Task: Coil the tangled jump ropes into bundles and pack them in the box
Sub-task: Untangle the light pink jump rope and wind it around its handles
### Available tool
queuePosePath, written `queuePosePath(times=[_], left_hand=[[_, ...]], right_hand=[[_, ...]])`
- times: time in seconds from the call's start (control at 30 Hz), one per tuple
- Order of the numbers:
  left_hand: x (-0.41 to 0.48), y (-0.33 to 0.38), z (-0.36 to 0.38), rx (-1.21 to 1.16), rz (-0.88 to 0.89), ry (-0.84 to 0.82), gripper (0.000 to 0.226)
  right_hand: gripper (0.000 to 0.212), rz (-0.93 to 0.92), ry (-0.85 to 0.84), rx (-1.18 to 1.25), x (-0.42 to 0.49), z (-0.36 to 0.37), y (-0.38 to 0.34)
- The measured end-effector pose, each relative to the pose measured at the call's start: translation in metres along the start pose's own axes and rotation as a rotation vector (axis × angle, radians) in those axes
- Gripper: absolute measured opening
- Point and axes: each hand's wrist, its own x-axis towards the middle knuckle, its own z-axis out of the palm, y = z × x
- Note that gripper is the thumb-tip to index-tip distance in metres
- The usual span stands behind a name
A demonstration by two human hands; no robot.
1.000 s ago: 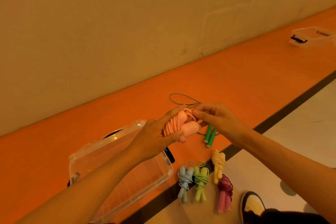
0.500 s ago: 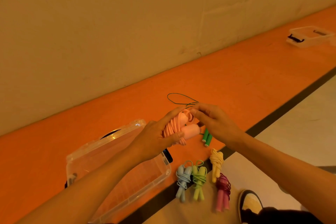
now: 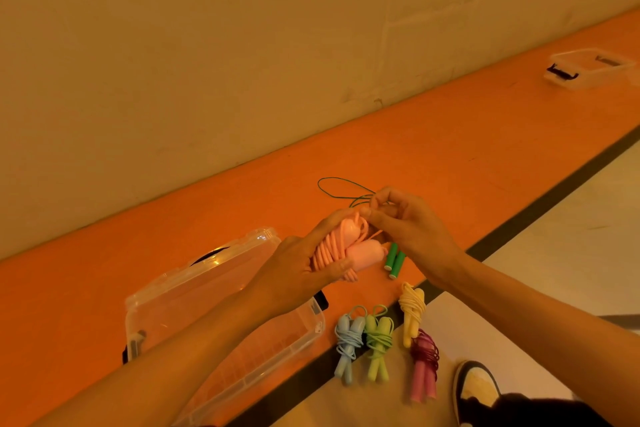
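A clear plastic box (image 3: 180, 305) sits open at seven o'clock. The left hand (image 3: 298, 274) grips the coiled pink jump rope (image 3: 349, 250) at centre; the right hand (image 3: 412, 229), at its two o'clock, pinches the rope's top loops. Two green handles (image 3: 394, 260) lie just beside.

No text, label, brand, number or sign can be read anywhere. Any marking on the clear plastic storage box (image 3: 166, 291) is too blurred to tell. The second clear plastic box with black clasps (image 3: 588, 68) is too small to tell. The handles of the peach-pink plastic jump rope (image 3: 363, 251) and of the coiled rope bundles on the floor (image 3: 377, 340) show only plain colour.
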Motion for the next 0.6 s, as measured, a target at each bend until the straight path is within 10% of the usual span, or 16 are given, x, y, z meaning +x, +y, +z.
queuePosePath(times=[0.6], left_hand=[[-0.0001, -0.0036, -0.0029, 0.011, -0.012, 0.047, 0.066]], right_hand=[[0.023, -0.010, -0.014, -0.065, -0.0044, -0.0005, -0.0076]])
